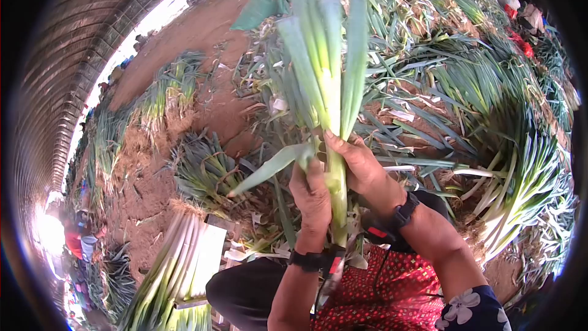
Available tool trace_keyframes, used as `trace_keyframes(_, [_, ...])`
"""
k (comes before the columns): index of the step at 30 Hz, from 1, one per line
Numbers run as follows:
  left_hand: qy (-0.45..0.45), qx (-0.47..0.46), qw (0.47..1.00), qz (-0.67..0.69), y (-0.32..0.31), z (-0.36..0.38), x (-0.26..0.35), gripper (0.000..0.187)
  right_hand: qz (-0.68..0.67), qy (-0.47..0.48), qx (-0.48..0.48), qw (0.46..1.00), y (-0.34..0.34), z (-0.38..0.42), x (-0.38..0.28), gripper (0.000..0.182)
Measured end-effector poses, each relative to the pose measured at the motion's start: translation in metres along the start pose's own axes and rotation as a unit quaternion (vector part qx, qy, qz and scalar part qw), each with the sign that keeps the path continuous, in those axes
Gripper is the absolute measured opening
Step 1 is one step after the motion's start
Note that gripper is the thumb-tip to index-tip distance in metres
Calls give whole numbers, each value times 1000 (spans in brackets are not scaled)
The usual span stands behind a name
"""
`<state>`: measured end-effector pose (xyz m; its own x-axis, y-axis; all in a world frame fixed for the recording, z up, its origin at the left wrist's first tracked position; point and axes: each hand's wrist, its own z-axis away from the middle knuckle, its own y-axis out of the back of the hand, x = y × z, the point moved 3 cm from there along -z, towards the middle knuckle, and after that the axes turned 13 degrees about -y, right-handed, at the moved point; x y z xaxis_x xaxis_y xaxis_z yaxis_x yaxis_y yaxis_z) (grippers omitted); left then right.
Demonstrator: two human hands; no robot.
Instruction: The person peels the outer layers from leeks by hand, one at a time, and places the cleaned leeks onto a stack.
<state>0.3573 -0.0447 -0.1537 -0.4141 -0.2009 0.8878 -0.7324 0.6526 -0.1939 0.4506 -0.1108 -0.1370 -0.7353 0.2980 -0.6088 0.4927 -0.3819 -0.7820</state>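
A large leek (334,95) stands upright in front of me, its broad green leaves fanning out at the top. My right hand (361,162) is closed around its stalk, the thumb lying along the front. Lower down on the left, my left hand (310,199) is closed against the stalk. It pinches a leek leaf (269,170) that sticks out sideways to the left, bent away from the stalk. The fingers behind the stalk are hidden.
Trimmed leeks (177,245) lie beside a white board (211,246) at lower left. A dark green leek pile (205,168) sits on bare soil (144,193). More leeks (520,178) and loose leaves spread rightward. Another person (82,242) is at far left.
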Motion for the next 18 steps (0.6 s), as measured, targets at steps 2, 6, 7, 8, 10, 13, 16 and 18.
trace_keyframes(2, [0,-35,999,-9,1,15,-7,26,-6,-6,29,1000,16,-14,-8,39])
trace_keyframes(6, [40,-144,988,-39,32,56,-5,27,-59,-28,-2,998,31,-18,-28,43])
trace_keyframes(7, [60,-161,984,-45,47,69,-5,26,-84,-35,-53,994,36,-19,-30,45])
trace_keyframes(8, [81,-178,979,-50,64,80,-8,25,-94,-33,-44,994,33,-15,-34,44])
trace_keyframes(10, [-40,-201,964,-168,103,95,-31,28,-102,-17,-30,994,34,-12,-36,43])
trace_keyframes(13, [84,-148,973,-157,136,83,-44,39,-90,29,-15,995,32,-5,-49,38])
trace_keyframes(16, [323,-61,926,-184,210,102,-113,51,-107,98,-31,989,43,1,-75,36])
trace_keyframes(18, [308,-48,887,-341,260,121,-127,56,-95,136,-61,984,51,6,-93,36])
